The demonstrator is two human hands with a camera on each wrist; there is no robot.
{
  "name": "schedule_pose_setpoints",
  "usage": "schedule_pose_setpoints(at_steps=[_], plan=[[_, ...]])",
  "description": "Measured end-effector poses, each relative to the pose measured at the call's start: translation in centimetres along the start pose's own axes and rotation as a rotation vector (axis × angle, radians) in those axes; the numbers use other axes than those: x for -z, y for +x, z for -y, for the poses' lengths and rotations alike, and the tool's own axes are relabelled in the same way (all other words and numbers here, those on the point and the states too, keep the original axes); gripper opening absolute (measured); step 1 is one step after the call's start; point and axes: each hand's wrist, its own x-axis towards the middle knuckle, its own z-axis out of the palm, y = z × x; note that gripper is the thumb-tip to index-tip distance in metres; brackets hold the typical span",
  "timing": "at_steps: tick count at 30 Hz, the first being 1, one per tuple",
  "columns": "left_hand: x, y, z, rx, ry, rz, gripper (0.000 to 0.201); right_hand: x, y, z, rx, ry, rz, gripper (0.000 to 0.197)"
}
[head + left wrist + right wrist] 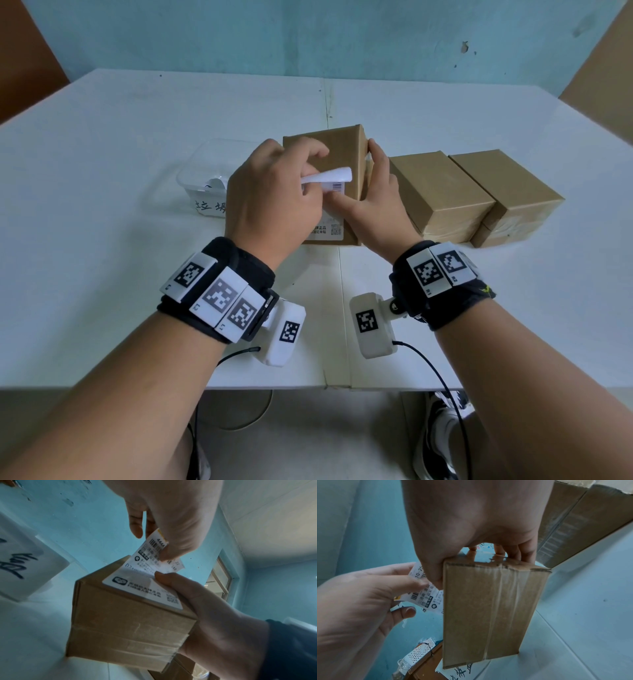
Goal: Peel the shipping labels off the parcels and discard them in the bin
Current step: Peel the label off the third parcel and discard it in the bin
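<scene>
white table (102,171) holds three brown boxes: two (442,195) (507,192) side by side at the right, and a third box (342,147) in the middle, just beside them. the clear bin (202,171) stands left of it (some paper already inside). the right hand (376,202) grasps the middle box, thumb pressing its top. the left hand (274,192) pinches the label (329,176), its far end lifted and curled, the near part stuck down.
</scene>
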Motion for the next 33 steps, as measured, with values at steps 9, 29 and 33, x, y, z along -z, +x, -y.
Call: schedule_pose_setpoints(at_steps=[9, 29, 33], plan=[[-0.1, -0.2, 0.2, 0.050, 0.163, -0.111, 0.024, -0.5, -0.2, 0.5, 0.027, -0.027, 0.028, 0.107], [0.3, 0.5, 0.6, 0.015, -0.001, 0.138, 0.008, 0.2, -0.1, 0.0, 0.087, -0.044, 0.113, 0.121], [0.1, 0.5, 0.7, 0.019, -0.019, 0.119, 0.006, 0.3, 0.2, -0.2, 0.072, -0.062, 0.156, 0.125]])
